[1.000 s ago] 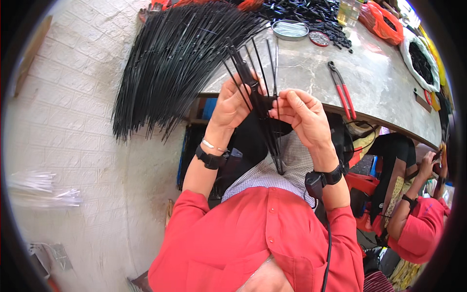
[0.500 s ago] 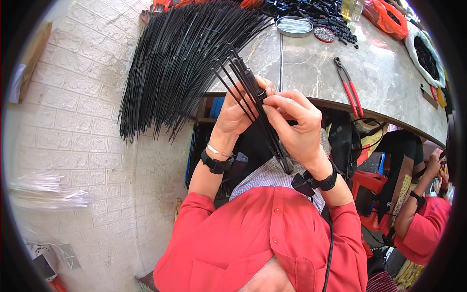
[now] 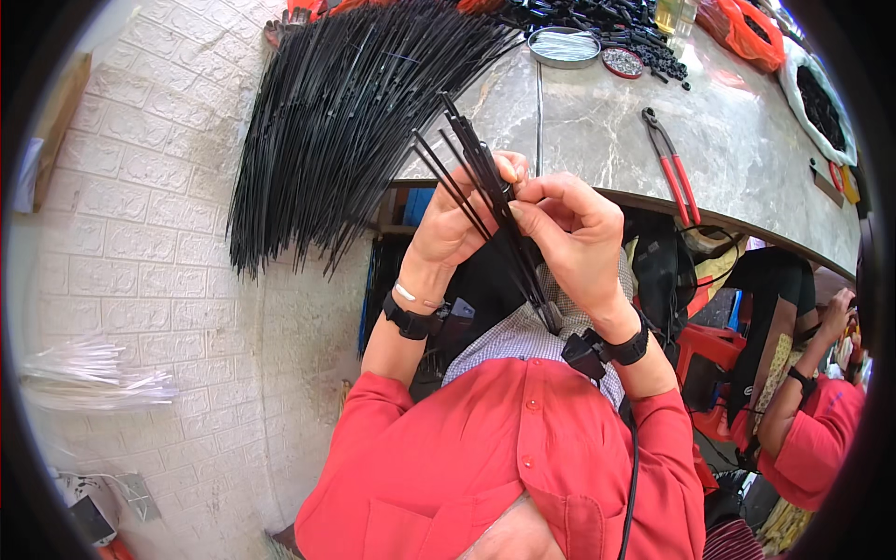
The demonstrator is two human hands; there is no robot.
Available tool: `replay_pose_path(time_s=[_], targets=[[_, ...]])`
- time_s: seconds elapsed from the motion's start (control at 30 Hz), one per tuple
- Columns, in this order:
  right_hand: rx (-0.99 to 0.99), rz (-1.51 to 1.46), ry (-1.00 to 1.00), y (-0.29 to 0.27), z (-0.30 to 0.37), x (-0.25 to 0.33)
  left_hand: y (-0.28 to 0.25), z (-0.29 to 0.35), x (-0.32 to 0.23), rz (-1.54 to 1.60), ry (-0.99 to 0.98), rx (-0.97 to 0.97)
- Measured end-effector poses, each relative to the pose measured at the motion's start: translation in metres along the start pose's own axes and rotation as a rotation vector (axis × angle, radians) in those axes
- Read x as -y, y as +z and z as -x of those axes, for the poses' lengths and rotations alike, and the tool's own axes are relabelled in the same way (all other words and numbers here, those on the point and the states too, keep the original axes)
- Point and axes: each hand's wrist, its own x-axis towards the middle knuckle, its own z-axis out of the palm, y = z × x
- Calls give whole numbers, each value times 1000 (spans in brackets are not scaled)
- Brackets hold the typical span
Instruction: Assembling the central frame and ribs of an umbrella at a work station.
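A narrow bundle of thin black rods (image 3: pixel 515 250), which looks like an umbrella frame, stands tilted in front of me. Its lower end rests by the checked cloth on my lap, and a few rods splay out at the upper left. My left hand (image 3: pixel 450 217) is wrapped round the bundle from the left, its fingertips showing beyond the rods. Close by on the right, my right hand (image 3: pixel 577 229) pinches thumb and forefinger together beside the bundle, near the left fingertips. Whatever is in that pinch is too small to make out.
A large heap of black rods (image 3: pixel 345 131) overhangs the table's left end. On the grey table (image 3: pixel 597 140) lie red-handled pincers (image 3: pixel 670 168), a tin of white sticks (image 3: pixel 565 45), a dish of small metal bits (image 3: pixel 623 62) and black parts. A co-worker's arm (image 3: pixel 793 401) shows at right.
The right hand's pinch has drawn slightly up and right, off the rods. The bundle's top has dipped a little, with the left hand still round it.
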Motion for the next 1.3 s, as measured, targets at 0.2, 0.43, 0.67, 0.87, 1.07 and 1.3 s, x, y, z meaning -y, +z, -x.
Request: replay_pose_path(time_s=[0.2,0.43,0.67,0.87,1.07,1.3], targets=[[44,108,-122,-5,0,-6,-5,-1,0,24,-27,-3],[40,221,-224,-4,-7,1,-6,6,-3,6,-26,-113],[16,283,-212,-2,-7,4,-2,10,-2,0,14,-192],[4,261,-279,2,-5,-1,0,8,-1,5,30,-156],[8,-74,32,4,-3,0,-12,13,2,17,37,-127],[56,74,-60,1,-8,5,-10,14,1,45,27,-115]])
